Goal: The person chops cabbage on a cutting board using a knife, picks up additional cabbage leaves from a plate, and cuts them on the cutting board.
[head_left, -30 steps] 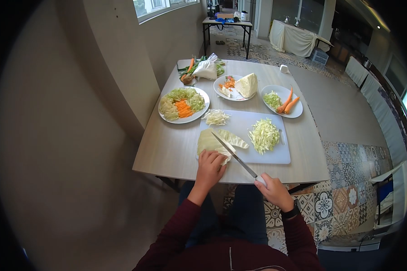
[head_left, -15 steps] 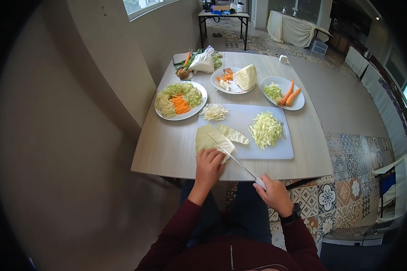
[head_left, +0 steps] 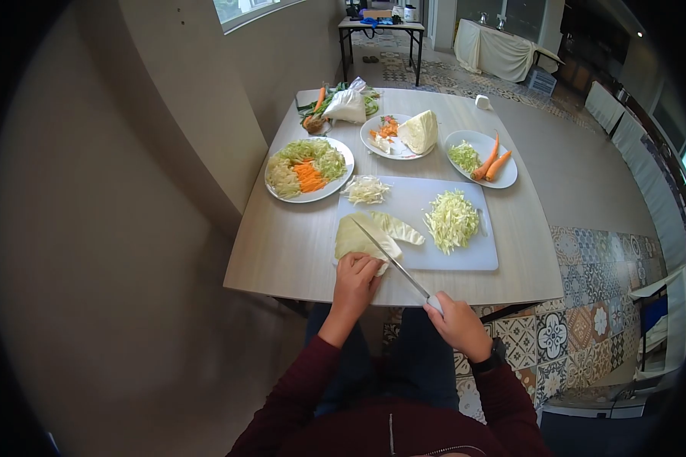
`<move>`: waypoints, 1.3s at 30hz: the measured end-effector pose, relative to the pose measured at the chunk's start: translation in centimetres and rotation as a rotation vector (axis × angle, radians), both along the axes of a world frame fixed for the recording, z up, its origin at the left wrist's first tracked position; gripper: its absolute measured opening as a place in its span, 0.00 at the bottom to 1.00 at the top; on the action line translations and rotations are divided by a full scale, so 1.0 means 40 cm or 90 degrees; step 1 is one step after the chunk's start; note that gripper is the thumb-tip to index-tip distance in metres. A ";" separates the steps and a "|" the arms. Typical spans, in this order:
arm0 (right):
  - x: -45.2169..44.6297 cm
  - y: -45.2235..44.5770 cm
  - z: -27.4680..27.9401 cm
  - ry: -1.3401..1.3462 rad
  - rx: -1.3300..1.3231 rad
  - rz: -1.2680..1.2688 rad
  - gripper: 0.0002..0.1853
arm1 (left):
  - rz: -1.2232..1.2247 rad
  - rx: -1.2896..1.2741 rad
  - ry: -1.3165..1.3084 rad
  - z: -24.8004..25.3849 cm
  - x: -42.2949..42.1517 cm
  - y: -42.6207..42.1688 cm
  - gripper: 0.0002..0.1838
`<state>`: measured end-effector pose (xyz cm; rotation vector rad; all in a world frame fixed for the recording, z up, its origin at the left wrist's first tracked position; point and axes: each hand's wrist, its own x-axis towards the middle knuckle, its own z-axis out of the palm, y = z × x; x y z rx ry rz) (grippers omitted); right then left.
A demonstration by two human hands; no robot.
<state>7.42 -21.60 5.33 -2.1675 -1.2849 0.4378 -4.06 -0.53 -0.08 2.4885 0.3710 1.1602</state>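
My left hand (head_left: 355, 288), fingers curled, holds down a pale cabbage leaf (head_left: 351, 234) at the near left of a white cutting board (head_left: 410, 199). In my right hand (head_left: 462, 326) is the handle of a kitchen knife (head_left: 405, 273). Its long blade slants up and left over the leaf, close to my left fingertips; whether the edge has entered the leaf I cannot tell. A narrower cabbage piece (head_left: 399, 228) lies just beyond the blade. Shredded cabbage (head_left: 453, 221) is heaped on the board's right side, and a smaller pile of whitish shreds (head_left: 367, 189) sits at its far left corner.
Beyond the board stand a plate of shredded vegetables (head_left: 277, 192), a plate (head_left: 392, 154) with a cabbage wedge (head_left: 419, 132), and a plate (head_left: 506, 181) with two carrots (head_left: 498, 165). A white bag (head_left: 346, 107) rests among vegetables at the far left. A wall (head_left: 168, 190) rises left of the table.
The fingers of my left hand have curled in more on the leaf. The knife blade has turned slightly, still over the leaf. The whole view has shifted a little.
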 end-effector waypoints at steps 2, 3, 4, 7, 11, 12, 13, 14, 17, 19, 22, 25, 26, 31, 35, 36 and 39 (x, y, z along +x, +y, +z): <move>0.003 0.018 0.002 -0.005 -0.013 0.004 0.17 | -0.004 0.020 -0.010 -0.004 0.001 0.001 0.17; 0.004 0.028 0.004 -0.006 -0.019 0.005 0.17 | 0.001 0.014 -0.013 -0.009 0.002 0.001 0.17; 0.006 0.035 0.006 -0.007 -0.025 0.007 0.18 | 0.007 0.008 -0.016 -0.013 0.004 0.002 0.17; 0.010 0.032 0.022 -0.003 -0.048 0.016 0.18 | 0.003 -0.004 -0.014 -0.012 0.003 0.002 0.17; 0.016 -0.002 0.010 0.002 -0.066 0.019 0.18 | -0.012 -0.006 -0.003 -0.007 0.000 0.003 0.16; 0.015 -0.007 0.009 -0.001 -0.069 0.021 0.18 | -0.013 -0.007 0.000 -0.007 -0.001 0.004 0.16; 0.015 -0.010 0.009 -0.005 -0.072 0.022 0.18 | -0.014 -0.007 0.004 -0.006 -0.001 0.005 0.17; 0.013 -0.008 0.014 -0.007 -0.078 0.022 0.18 | -0.015 -0.007 0.007 -0.006 -0.001 0.006 0.17; 0.008 0.015 0.029 -0.016 -0.086 0.029 0.19 | -0.015 -0.030 0.012 -0.014 0.001 0.006 0.15; 0.013 0.040 0.027 -0.022 -0.079 0.042 0.19 | -0.011 -0.047 0.009 -0.017 0.000 0.004 0.14; 0.036 0.089 0.005 -0.035 -0.060 0.084 0.19 | -0.006 -0.056 -0.002 -0.018 0.003 0.003 0.13; 0.062 0.135 -0.019 -0.045 -0.010 0.136 0.19 | -0.002 -0.056 -0.010 -0.020 0.002 0.002 0.13; 0.064 0.139 -0.014 -0.044 -0.007 0.142 0.19 | -0.002 -0.055 -0.013 -0.019 0.003 0.002 0.13; 0.061 0.123 -0.003 -0.034 0.013 0.143 0.19 | -0.010 -0.090 -0.021 0.004 0.001 -0.006 0.12; 0.045 0.094 0.018 -0.017 -0.063 0.111 0.18 | -0.024 -0.113 -0.041 0.003 0.004 -0.003 0.09; 0.049 0.081 0.002 -0.036 -0.044 0.114 0.17 | -0.027 -0.111 -0.053 -0.005 0.009 0.000 0.09; 0.063 0.050 -0.002 -0.105 0.001 0.116 0.16 | -0.036 -0.112 -0.072 -0.015 0.023 0.005 0.08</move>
